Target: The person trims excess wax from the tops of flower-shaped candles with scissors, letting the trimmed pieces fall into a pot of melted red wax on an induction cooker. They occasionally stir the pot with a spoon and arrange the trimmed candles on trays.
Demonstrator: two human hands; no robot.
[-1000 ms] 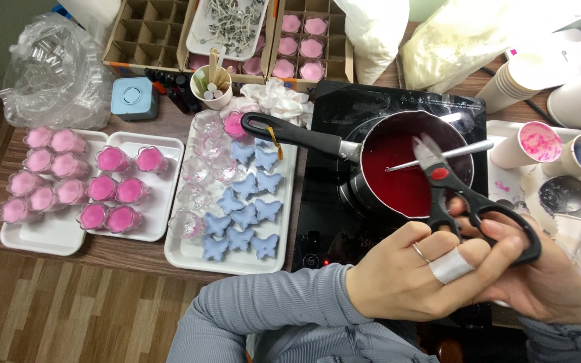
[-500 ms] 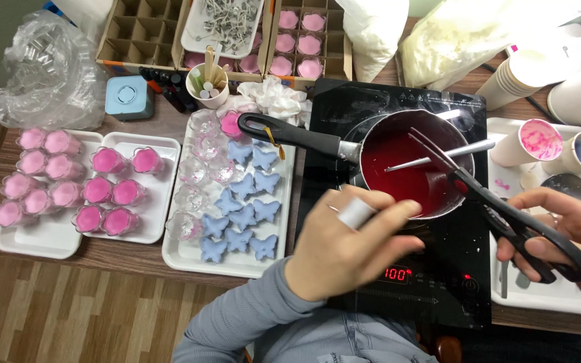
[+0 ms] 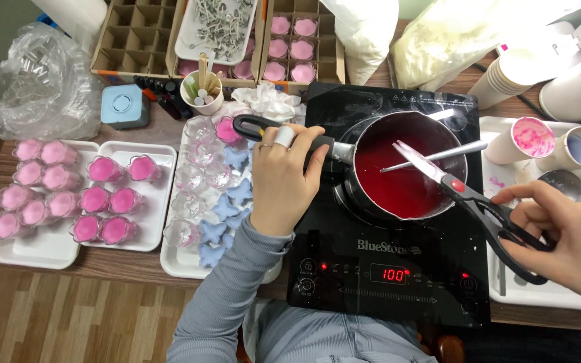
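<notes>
My left hand (image 3: pixel 285 176) grips the black handle (image 3: pixel 250 125) of a steel saucepan (image 3: pixel 371 131) that stands on a black induction hob (image 3: pixel 344 269). Red liquid (image 3: pixel 398 178) fills the pan, and a metal rod (image 3: pixel 448 155) rests across its rim. My right hand (image 3: pixel 563 232) holds black scissors (image 3: pixel 469 195) by their loops. Their open blades point over the red liquid.
White trays at the left hold pink filled cups (image 3: pixel 68 195), clear moulds (image 3: pixel 200 171) and blue butterfly shapes (image 3: pixel 226 208). A cardboard divider box (image 3: pixel 139 37), a tray of metal wick tabs (image 3: pixel 220 23), a plastic bag (image 3: pixel 38 84) and white bags stand behind. Paper cups (image 3: pixel 529 138) sit on the right tray.
My left hand let go of the scissors, swung left and closed on the pan handle. My right hand drew the scissors to the right, with the blades over the pan.
</notes>
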